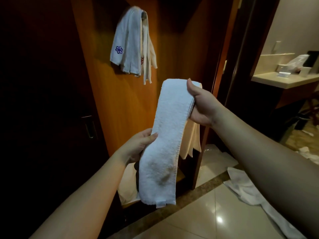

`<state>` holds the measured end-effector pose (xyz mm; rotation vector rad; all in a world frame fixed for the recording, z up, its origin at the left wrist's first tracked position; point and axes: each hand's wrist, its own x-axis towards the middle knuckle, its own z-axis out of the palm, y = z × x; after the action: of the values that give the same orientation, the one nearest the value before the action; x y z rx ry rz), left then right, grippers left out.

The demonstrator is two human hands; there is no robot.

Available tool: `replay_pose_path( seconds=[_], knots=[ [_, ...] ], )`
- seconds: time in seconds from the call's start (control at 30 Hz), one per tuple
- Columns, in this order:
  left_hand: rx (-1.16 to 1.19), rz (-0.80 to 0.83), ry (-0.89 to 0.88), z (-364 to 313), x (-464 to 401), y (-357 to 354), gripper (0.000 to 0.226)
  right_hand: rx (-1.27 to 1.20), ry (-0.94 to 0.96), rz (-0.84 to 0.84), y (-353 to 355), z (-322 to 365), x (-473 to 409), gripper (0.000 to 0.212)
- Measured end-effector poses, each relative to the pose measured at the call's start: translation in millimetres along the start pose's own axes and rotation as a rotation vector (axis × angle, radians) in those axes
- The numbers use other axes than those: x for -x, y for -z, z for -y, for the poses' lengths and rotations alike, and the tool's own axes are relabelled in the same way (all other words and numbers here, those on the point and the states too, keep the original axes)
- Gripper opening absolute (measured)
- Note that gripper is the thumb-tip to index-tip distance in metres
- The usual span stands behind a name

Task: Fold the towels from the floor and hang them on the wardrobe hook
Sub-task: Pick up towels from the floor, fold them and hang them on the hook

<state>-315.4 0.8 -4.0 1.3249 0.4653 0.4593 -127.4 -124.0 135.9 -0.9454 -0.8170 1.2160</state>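
Holding: left hand (138, 145) pinches the folded towel (165, 140) at its mid edge
Towel feel: soft, light, floppy, so probably grab both ends
Right hand (200, 104): clamps the top fold, below the wardrobe hook (144, 13)

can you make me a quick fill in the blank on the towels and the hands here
1. The folded white towel is held by ____ hands: the right hand grips its top, the left hand its middle.
2. The hanging towels on the wardrobe door show a ____ flower emblem.
3. Another white towel lies on the tiled ____.

Missing words: both; purple; floor
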Motion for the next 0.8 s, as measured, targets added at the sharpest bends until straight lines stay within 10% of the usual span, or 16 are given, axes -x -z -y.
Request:
replay_pose_path(
  seconds=[0.23, 0.5, 0.8],
  knots=[
    [-0.221, -0.73, -0.276, -25.0, -1.0, -17.1, 0.026, 0.26, -0.013, -0.109, -34.3, 22.0, -25.3, 0.052],
    [-0.171, -0.364, -0.506, -51.6, 12.2, -98.5, 0.075, 0.452, 0.116, -0.257, -84.5, 48.7, -55.0, 0.07],
    [-0.239, -0.454, -0.286, -107.2, -44.0, -97.4, 0.112, 0.195, 0.225, -0.257, -98.5, 84.4, -86.5, 0.073]
  ],
)
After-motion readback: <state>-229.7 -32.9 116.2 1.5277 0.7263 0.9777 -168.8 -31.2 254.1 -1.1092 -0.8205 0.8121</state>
